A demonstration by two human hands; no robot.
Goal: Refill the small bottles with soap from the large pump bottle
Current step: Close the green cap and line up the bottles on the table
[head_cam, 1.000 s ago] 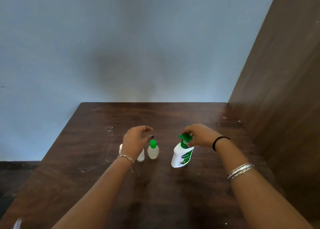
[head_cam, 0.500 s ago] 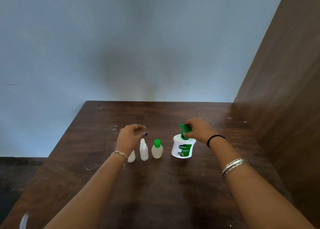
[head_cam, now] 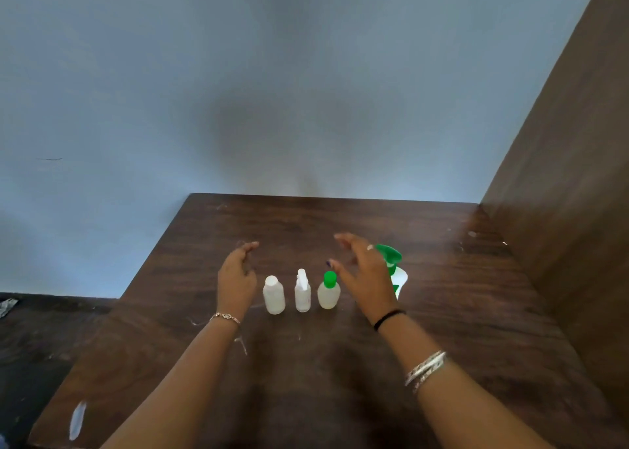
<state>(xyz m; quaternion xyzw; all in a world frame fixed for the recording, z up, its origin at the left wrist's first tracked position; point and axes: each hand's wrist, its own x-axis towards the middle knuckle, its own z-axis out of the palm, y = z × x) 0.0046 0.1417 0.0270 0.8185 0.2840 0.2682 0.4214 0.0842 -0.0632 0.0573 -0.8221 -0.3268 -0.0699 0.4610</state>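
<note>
We start from the large pump bottle [head_cam: 399, 280], which stands upright on the wooden table [head_cam: 442, 346] at the right end of the row, its green pump head showing above and most of its white body hidden behind our right hand [head_cam: 366, 278]. Just to its left three small bottles stand in a line, close together but apart: a green-capped bottle [head_cam: 328, 292] nearest the pump, a white spray-top bottle [head_cam: 302, 292] in the middle, and a plain white-capped bottle [head_cam: 274, 295] on the left. We judge the row is set this way so each small bottle can be reached and brought under the spout in turn. All three still wear their caps, so no filling has begun. Our right hand hovers open, fingers spread and loose, holding nothing, between the pump and the green-capped bottle. Our left hand [head_cam: 237, 278] hangs just left of the white-capped bottle, fingers relaxed and lightly curved, also empty. The likely next step is uncapping one bottle.
</note>
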